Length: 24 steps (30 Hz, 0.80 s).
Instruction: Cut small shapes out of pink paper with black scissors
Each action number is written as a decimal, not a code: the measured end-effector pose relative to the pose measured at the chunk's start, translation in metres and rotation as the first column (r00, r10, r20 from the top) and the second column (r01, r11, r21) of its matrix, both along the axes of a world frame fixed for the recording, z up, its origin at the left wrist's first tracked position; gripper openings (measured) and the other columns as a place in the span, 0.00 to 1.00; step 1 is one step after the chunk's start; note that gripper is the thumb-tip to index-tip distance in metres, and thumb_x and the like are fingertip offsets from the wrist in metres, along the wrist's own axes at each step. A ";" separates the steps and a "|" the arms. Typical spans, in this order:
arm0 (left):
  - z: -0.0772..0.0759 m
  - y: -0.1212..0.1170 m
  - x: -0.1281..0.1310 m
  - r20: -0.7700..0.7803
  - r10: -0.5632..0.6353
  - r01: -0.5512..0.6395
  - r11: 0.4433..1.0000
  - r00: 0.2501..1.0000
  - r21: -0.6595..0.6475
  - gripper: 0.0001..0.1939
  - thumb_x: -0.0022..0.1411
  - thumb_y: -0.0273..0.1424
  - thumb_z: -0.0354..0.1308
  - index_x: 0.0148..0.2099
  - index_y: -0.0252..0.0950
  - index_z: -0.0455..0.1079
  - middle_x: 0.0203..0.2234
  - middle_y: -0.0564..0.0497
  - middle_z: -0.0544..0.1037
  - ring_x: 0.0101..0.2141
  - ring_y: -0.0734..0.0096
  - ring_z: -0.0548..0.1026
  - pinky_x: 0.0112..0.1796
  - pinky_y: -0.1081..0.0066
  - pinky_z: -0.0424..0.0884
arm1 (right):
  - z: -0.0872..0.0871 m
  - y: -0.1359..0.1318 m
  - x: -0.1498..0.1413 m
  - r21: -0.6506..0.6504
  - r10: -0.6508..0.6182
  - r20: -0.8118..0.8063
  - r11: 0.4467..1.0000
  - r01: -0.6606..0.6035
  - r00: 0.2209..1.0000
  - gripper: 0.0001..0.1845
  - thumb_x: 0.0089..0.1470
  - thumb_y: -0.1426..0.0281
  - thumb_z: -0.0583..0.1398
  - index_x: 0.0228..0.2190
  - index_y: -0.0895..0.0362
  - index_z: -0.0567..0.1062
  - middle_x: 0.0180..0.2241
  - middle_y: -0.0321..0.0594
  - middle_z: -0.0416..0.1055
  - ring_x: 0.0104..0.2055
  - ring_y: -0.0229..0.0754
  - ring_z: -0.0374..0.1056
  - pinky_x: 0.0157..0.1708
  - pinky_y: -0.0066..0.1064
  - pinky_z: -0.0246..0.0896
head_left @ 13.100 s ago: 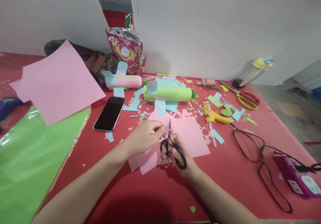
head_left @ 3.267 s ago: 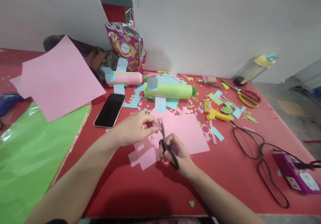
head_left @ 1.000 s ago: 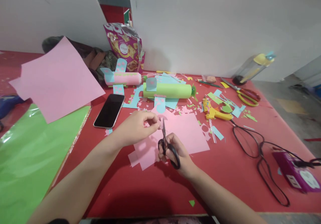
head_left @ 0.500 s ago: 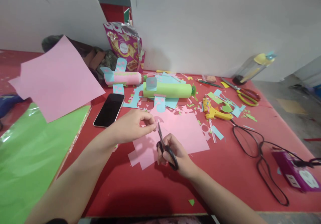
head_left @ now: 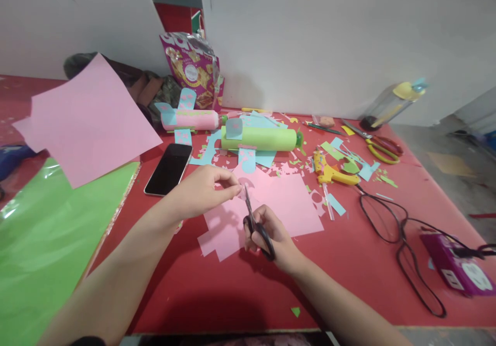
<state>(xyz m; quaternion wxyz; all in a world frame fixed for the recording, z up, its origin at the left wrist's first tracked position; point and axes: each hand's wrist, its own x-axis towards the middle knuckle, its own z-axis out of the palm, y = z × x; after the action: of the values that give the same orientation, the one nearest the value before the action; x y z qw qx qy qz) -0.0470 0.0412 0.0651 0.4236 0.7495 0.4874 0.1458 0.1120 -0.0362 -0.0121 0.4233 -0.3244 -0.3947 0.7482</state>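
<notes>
My left hand (head_left: pixel 201 191) pinches a tiny pink paper scrap (head_left: pixel 237 188) between thumb and fingertips, above a cut-up pink sheet (head_left: pixel 282 206) lying on the red table (head_left: pixel 349 263). My right hand (head_left: pixel 271 232) grips black-handled scissors (head_left: pixel 256 224), blades pointing up toward the scrap and nearly touching it. Behind them lie a green paper tube with blue wings (head_left: pixel 258 139) and a smaller pink tube plane (head_left: pixel 188 120).
A black phone (head_left: pixel 169 169) lies left of the hands. Large pink (head_left: pixel 87 124) and green (head_left: pixel 50 227) sheets cover the left. A yellow glue gun (head_left: pixel 333 173), its black cable (head_left: pixel 399 232), a purple power strip (head_left: pixel 457 271), yellow-red scissors (head_left: pixel 377 147), a bottle (head_left: pixel 387 108) and a snack bag (head_left: pixel 194 75) stand around.
Over the last second the hands stayed close together; the scissors shifted slightly left and tilted, and my left hand turned the small pink scrap at the blades.
</notes>
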 end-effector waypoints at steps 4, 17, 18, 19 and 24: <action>0.001 -0.001 0.002 -0.022 -0.001 0.002 1.000 1.000 0.020 0.10 0.52 0.33 0.50 0.25 0.35 0.68 0.22 0.54 0.74 0.26 0.73 0.70 0.31 0.76 0.65 | 0.001 0.000 0.000 -0.007 -0.003 0.016 1.000 0.003 1.000 0.20 0.42 0.58 0.61 0.25 0.54 0.55 0.20 0.26 0.57 0.18 0.29 0.55 0.20 0.25 0.47; 0.001 0.000 0.001 -0.083 0.006 -0.004 1.000 0.997 0.023 0.11 0.52 0.36 0.51 0.25 0.36 0.69 0.21 0.54 0.75 0.25 0.72 0.70 0.30 0.75 0.64 | 0.001 0.000 0.000 -0.023 0.016 0.013 1.000 -0.015 1.000 0.19 0.42 0.60 0.61 0.25 0.54 0.55 0.17 0.24 0.55 0.17 0.30 0.54 0.20 0.25 0.47; 0.001 0.000 0.001 -0.082 0.011 -0.009 1.000 0.997 0.019 0.11 0.52 0.36 0.51 0.24 0.36 0.69 0.21 0.54 0.75 0.25 0.72 0.70 0.30 0.75 0.64 | 0.001 0.000 0.000 -0.022 0.016 0.014 1.000 -0.016 1.000 0.19 0.43 0.60 0.61 0.25 0.54 0.55 0.17 0.24 0.55 0.17 0.29 0.54 0.19 0.25 0.47; 0.001 0.000 0.001 -0.080 0.016 -0.015 1.000 0.997 0.017 0.11 0.52 0.36 0.51 0.24 0.36 0.69 0.21 0.54 0.74 0.25 0.72 0.70 0.29 0.75 0.64 | 0.001 0.000 0.000 -0.023 0.016 0.017 1.000 -0.016 1.000 0.19 0.43 0.60 0.61 0.25 0.54 0.55 0.17 0.24 0.55 0.17 0.29 0.54 0.19 0.25 0.47; 0.001 0.000 0.001 -0.072 0.021 -0.020 1.000 0.997 0.014 0.11 0.52 0.36 0.52 0.24 0.35 0.69 0.22 0.54 0.75 0.26 0.73 0.70 0.30 0.76 0.64 | 0.002 0.001 0.000 -0.033 -0.001 0.019 0.999 0.001 1.000 0.21 0.40 0.58 0.62 0.25 0.54 0.55 0.18 0.24 0.55 0.16 0.29 0.54 0.19 0.25 0.47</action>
<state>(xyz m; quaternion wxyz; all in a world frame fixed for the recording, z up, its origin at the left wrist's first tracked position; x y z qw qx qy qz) -0.0457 0.0407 0.0663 0.3992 0.7522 0.5088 0.1263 0.1117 -0.0356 -0.0104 0.4144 -0.3386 -0.3863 0.7512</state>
